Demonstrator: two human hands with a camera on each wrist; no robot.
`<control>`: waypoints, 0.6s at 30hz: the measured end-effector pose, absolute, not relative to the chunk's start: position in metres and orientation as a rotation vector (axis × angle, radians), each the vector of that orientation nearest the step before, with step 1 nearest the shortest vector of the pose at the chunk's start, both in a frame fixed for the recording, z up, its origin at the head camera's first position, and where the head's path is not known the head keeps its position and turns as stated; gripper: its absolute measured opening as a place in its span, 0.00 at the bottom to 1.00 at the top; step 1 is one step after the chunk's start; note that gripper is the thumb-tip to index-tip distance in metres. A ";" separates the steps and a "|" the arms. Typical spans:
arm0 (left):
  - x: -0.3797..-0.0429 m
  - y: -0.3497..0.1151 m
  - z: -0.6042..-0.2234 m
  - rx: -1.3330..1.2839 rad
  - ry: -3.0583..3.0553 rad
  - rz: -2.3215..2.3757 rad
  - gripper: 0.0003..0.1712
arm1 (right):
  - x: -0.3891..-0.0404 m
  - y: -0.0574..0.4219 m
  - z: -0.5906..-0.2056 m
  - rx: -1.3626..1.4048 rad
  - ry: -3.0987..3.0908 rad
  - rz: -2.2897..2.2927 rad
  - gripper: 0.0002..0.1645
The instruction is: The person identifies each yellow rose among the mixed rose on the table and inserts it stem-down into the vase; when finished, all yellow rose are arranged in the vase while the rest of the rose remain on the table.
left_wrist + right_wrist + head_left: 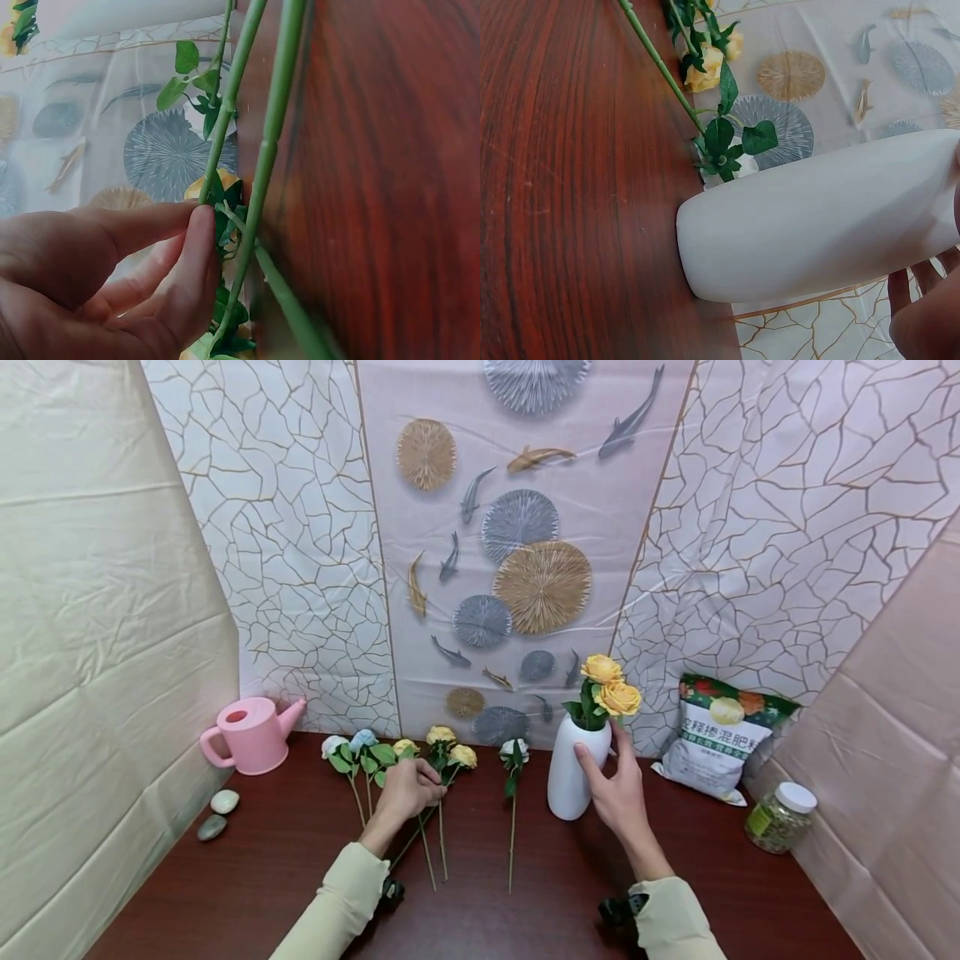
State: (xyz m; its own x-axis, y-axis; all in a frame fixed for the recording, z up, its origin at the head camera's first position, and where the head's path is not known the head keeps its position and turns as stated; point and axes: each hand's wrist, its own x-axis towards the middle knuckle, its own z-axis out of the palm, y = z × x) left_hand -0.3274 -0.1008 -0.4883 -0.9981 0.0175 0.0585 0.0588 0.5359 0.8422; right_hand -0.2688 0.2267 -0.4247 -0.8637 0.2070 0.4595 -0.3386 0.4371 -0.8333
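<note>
My left hand [408, 789] is over the middle of a row of artificial roses, its thumb and forefinger pinching a green rose stem [232, 97] close above the table. Two other stems cross near the fingertips. Yellow roses [441, 735] lie around this hand, their heads toward the back wall. On the right, my right hand [622, 797] grips the upper side of a white vase [566, 777], its thumb on the front. The vase's base [697, 247] is at the tabletop. Two yellow roses [618, 698] with green leaves stand out of its mouth.
A white rose [514, 750] lies alone left of the vase. Further left lie a blue rose [363, 739] and another white rose [333, 746]. A pink watering can [255, 739] and two stones [224, 802] are at left; a fertilizer bag [712, 743] and a jar [780, 822] at right.
</note>
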 end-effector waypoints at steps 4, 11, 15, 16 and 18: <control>-0.327 -0.101 -0.485 -0.072 -2.635 -1.630 0.07 | -0.276 0.231 -0.431 0.110 -2.188 1.443 0.47; -0.329 -0.100 -0.481 -0.134 -2.433 -1.848 0.14 | -0.295 0.242 -0.454 0.110 -2.163 1.431 0.47; -0.330 -0.096 -0.480 -0.197 -2.310 -1.974 0.20 | -0.296 0.243 -0.457 0.123 -2.165 1.423 0.46; -0.330 -0.095 -0.479 -0.207 -2.282 -1.996 0.21 | -0.296 0.243 -0.457 0.121 -2.168 1.421 0.46; -0.329 -0.092 -0.477 -0.236 -2.223 -2.043 0.21 | -0.295 0.242 -0.456 0.114 -2.174 1.423 0.46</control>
